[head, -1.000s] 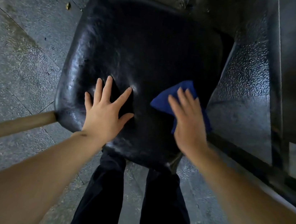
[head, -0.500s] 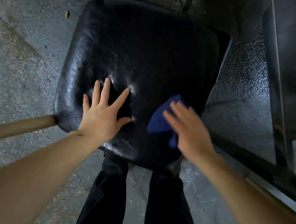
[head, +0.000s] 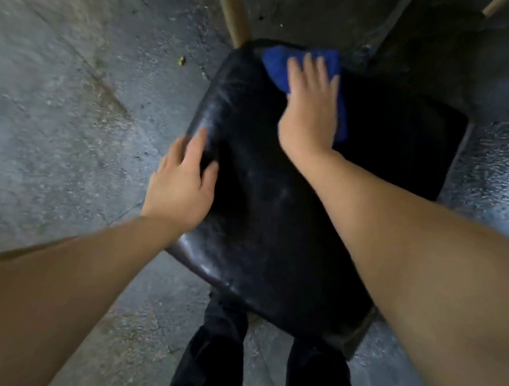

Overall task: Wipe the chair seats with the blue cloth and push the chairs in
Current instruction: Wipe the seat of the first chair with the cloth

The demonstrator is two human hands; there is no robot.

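A black padded chair seat fills the middle of the head view. My right hand lies flat on a blue cloth at the seat's far left corner, pressing it onto the seat. The cloth shows beyond my fingertips and along the right side of my hand. My left hand rests on the seat's left edge, fingers curled over the rim. The frame is blurred with motion.
A wooden chair leg rises at the far edge, another wooden tip at top right. Grey stone floor lies to the left. Dark trouser legs stand below the seat's near edge.
My right hand has swept the blue cloth from the seat's near right part up to its far left corner. My left hand shifted from flat on the seat to its left rim.
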